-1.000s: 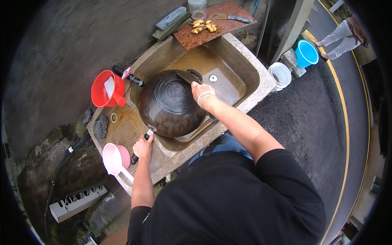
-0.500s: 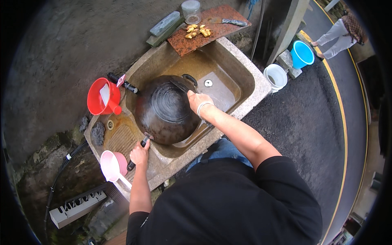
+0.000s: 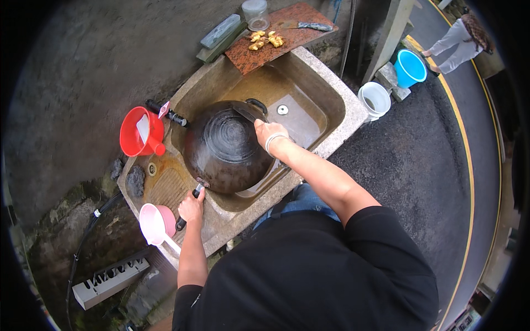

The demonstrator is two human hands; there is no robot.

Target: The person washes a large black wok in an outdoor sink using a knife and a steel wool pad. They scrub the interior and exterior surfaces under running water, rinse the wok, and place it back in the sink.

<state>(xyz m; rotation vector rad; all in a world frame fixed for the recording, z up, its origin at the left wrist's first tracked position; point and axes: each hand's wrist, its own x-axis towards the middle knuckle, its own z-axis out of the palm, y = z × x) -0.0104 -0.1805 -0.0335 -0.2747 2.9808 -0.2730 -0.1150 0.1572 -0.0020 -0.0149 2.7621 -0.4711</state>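
A blackened wok (image 3: 226, 160) lies upside down in the stone sink (image 3: 353, 105), its round bottom facing up with pale ring-shaped marks. My left hand (image 3: 191, 208) is closed around the wok's long black handle, at the near left. In my right hand (image 3: 268, 134) is a dark knife-like blade (image 3: 244, 113), lying against the wok's bottom on its far right side; the grip end is hidden by my fingers. Close beyond the blade is the wok's small loop handle (image 3: 256, 105).
A red dipper (image 3: 132, 132) and a pink dipper (image 3: 156, 220) stand left of the wok, with a dark scouring clump (image 3: 135, 181) between. On the reddish board (image 3: 309, 12) lie ginger pieces (image 3: 256, 41) and a knife (image 3: 314, 26). White (image 3: 375, 99) and blue buckets (image 3: 410, 69) stand right; a person (image 3: 461, 41) is beyond.
The whole view has shifted slightly. Both hands keep their holds; the blade has moved only a little on the wok's bottom.
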